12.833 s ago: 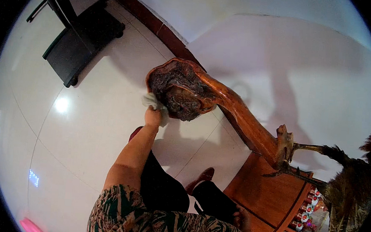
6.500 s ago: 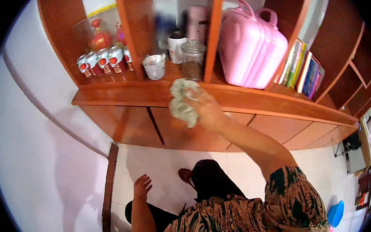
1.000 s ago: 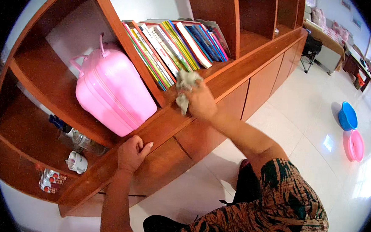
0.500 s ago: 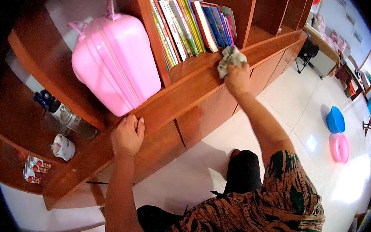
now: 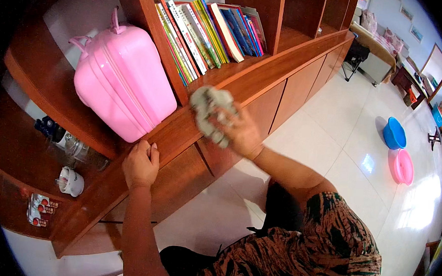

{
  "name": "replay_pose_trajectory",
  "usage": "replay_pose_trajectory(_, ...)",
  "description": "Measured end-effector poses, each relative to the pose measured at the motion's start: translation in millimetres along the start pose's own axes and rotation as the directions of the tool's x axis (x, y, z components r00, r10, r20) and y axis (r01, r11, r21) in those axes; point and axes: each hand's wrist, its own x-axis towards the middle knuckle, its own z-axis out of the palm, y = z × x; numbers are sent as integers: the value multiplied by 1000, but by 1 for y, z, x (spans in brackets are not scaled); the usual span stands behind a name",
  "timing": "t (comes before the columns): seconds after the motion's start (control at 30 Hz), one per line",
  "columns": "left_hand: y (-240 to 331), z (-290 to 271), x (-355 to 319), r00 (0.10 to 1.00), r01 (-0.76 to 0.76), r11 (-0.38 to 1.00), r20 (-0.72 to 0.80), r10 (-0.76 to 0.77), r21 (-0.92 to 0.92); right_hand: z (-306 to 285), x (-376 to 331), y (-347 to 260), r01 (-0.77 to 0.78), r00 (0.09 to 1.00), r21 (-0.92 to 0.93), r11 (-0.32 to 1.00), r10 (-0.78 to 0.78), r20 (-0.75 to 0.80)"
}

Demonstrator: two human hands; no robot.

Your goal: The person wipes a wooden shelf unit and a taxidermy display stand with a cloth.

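The fingers [image 5: 221, 119] of the right hand [image 5: 236, 134] were clenched on a crumpled grey cloth [image 5: 210, 109], pressed to the front edge of the wooden shelf [image 5: 265, 75] just below the leaning books [image 5: 207, 31]; wiping well here probably meant keeping the cloth flat and following that edge; the forearm ran back down to the patterned sleeve [image 5: 315, 245]; the left hand [image 5: 139, 164] gripped the shelf edge below the pink suitcase [image 5: 120, 91], fingers curled over it, arm straight.
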Motion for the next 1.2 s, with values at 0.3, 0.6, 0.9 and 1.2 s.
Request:
replay_pose_trajectory(0.3, 7, -1, -1, 1000, 2, 999, 8, -2, 35, -12, 11, 114, -442, 896, -205, 873, 441, -53)
replay_pose_trajectory(0.6, 5, 2, 1, 1000, 16, 998, 16, -17, 62, -11, 22, -66, -213, 976, 206, 955, 196, 98)
replay_pose_trajectory(0.9, 7, -8, -1, 999, 42, 998, 29, -44, 53, -8, 15, 63, -278, 957, -149, 949, 287, 43)
replay_pose_trajectory(1.2, 12, 5, 0, 1000, 0, 999, -26, 1, 40, 4, 28, 104, -418, 894, -254, 872, 445, 55)
